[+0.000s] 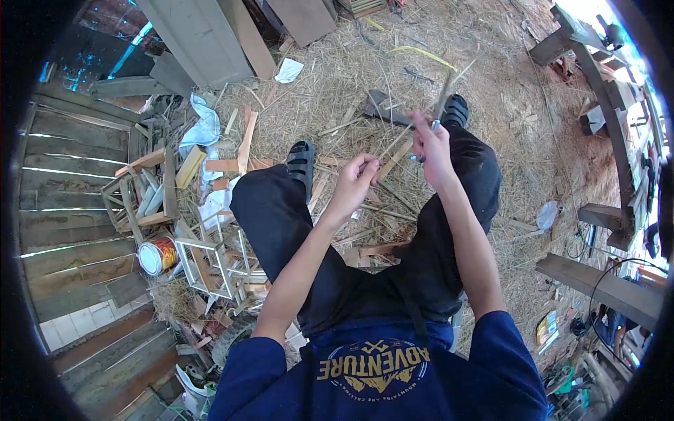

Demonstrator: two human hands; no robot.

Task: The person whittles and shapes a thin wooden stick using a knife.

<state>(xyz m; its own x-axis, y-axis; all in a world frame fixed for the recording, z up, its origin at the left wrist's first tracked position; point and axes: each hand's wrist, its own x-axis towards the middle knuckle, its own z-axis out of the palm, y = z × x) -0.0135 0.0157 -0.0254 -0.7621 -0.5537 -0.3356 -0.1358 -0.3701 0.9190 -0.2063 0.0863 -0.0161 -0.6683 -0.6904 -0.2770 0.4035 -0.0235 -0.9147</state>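
Observation:
My left hand [356, 184] is in front of my left knee, its fingers pinched on a thin wooden strip [393, 143]. The strip slants up and to the right towards my other hand. My right hand [431, 146] is closed round the handle of a knife [443, 98], its blade pointing up and away from me. The blade lies close to the strip; whether they touch I cannot tell. On the ground just beyond both hands lies a dark, broad-bladed tool [382, 107], partly hidden by my right hand.
Straw and wood offcuts cover the ground [351, 63]. To the left stand a small wooden frame [208, 263], a paint can [157, 256] and a plank wall [77, 210]. Timber beams [597, 284] flank the right side. Boards [196, 38] lean at the back.

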